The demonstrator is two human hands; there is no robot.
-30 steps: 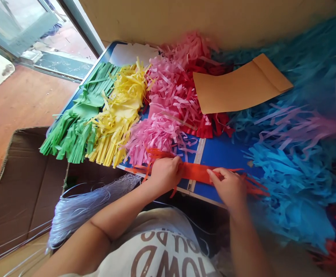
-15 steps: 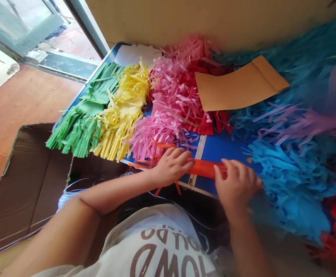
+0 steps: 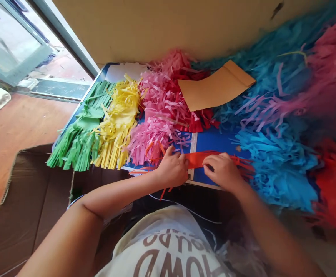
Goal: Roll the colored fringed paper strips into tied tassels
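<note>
A strip of orange tissue paper [image 3: 197, 159] with fringed ends lies along the near edge of the blue table [image 3: 214, 140]. My left hand [image 3: 173, 167] is closed on its left part, and loose orange strands poke out around that hand. My right hand [image 3: 222, 169] has curled fingers, thumb and forefinger pinched at the strip's middle. Past the right hand, the fringe spreads toward a blue tissue fringe [image 3: 283, 169]. Just beyond my left hand is a pink tissue fringe [image 3: 153, 138]. My fingers partly hide the orange paper.
Green fringe [image 3: 84, 127] and yellow fringe [image 3: 118, 119] lie at the table's left. An orange-tan paper sheet [image 3: 214, 86] rests on red fringe [image 3: 202, 121]. More red fringe [image 3: 335, 184] is at right. An open cardboard box [image 3: 26, 192] stands at lower left.
My right hand has moved left along the orange strip, closer to my left hand. The strip's right fringe now shows beyond it. The view has shifted to the right.
</note>
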